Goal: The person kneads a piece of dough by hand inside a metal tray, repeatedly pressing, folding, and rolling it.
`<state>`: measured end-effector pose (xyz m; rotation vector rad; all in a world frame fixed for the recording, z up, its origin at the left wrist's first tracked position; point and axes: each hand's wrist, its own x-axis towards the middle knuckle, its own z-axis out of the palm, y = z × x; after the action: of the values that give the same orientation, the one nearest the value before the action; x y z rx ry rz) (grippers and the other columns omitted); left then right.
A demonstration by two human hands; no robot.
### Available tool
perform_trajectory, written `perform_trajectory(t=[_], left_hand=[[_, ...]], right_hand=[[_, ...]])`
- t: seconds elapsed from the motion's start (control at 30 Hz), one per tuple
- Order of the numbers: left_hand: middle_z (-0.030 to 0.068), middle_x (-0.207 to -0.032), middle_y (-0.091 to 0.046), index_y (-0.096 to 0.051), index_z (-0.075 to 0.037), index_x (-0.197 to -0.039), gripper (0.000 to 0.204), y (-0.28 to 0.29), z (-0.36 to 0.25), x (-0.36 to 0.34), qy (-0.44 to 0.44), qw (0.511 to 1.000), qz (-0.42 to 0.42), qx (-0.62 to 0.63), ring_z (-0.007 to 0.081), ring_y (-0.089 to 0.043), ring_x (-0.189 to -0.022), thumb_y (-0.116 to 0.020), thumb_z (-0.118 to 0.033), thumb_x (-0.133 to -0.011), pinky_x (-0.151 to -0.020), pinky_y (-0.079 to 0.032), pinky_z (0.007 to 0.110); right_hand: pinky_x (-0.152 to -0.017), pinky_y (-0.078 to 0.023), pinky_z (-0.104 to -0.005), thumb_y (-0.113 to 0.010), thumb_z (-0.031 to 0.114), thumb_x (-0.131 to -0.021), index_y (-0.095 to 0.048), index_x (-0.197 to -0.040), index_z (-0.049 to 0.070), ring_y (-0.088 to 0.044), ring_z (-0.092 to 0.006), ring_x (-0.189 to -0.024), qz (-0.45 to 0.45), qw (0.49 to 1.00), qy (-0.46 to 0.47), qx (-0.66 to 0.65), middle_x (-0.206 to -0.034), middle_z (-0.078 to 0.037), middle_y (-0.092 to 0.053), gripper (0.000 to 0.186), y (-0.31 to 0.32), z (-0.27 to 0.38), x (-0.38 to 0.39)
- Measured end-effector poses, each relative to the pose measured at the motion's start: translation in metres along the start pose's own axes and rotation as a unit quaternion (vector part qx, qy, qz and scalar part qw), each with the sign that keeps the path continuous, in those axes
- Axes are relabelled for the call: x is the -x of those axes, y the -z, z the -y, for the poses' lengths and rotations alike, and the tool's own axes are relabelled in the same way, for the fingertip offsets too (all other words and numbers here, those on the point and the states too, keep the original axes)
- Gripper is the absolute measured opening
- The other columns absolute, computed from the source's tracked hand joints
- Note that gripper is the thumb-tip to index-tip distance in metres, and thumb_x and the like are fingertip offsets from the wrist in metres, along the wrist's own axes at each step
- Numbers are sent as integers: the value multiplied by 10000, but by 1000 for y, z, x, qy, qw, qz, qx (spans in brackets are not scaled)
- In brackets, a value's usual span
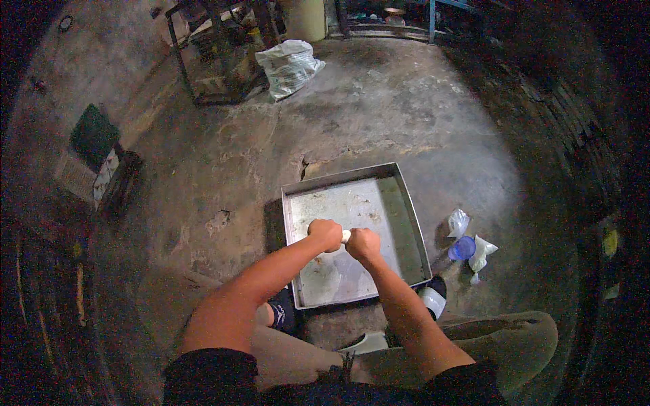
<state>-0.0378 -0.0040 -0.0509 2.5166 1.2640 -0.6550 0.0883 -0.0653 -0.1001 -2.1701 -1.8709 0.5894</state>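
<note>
A large square metal tray (352,271) with upright sides lies on the floor in front of me, its bottom marked with stains. Over its middle, my left hand (326,235) and my right hand (363,243) are closed in fists side by side. A small piece of something soft-looking and whitish (346,236) shows between the fists. Both hands grip it, and the rest is hidden by my fingers, so its kind cannot be made out.
Right of the tray are a blue plastic cup (462,248), a clear plastic bag (458,222) and a white bag (483,253). A white sack (290,68) sits far ahead by a dark metal frame (186,61). My feet flank the tray's near side.
</note>
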Motion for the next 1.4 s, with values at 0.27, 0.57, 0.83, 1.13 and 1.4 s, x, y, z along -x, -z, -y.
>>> perform_trajectory(t=[0.27,0.57,0.83,1.13,1.4], left_hand=[[67,-990,-637,-579,-82,-1135,312,-40,16,-36,60,767,151,621,234,-625,-797,-569,-126,-826,-690,-569,402],[80,-1099,-583,-454,-142,-1276,510,-16,-1,-51,-51,580,-2,813,169,-595,-893,-559,-444,-878,-686,-503,326],[79,-559,-610,-659,-51,-664,633,29,-22,-35,213,696,-305,615,191,-613,-497,-528,-648,-828,-501,-488,339],[18,-634,-581,-615,-82,-694,556,36,-52,-40,125,524,-153,829,115,-549,-599,-491,-586,-892,-561,-419,289],[113,-934,-577,-496,-54,-1090,495,29,-23,-65,201,601,-436,639,291,-488,-1004,-406,-518,-946,-938,-327,416]], right_hand=[[-743,-503,-389,-732,147,-703,-534,-1227,55,-632,-289,-908,140,923,54,-355,-1113,-153,-628,569,-1,-36,-41],[-1046,-254,-371,-251,573,-965,-414,-1355,35,-430,-237,-1226,304,709,79,-632,-1346,-86,-485,684,17,-48,-59],[-1073,-259,-437,-325,781,-818,-269,-1454,67,-337,-285,-1338,260,620,-77,-736,-1473,-168,-323,958,69,-7,-41],[-966,-400,-349,-323,700,-887,-430,-1341,-15,-518,-248,-1152,76,632,-44,-770,-1286,-154,-524,854,56,0,-63],[-826,-466,-334,-279,581,-964,-544,-1242,42,-610,-213,-953,-88,692,-39,-716,-1045,-98,-645,662,52,49,-52]])
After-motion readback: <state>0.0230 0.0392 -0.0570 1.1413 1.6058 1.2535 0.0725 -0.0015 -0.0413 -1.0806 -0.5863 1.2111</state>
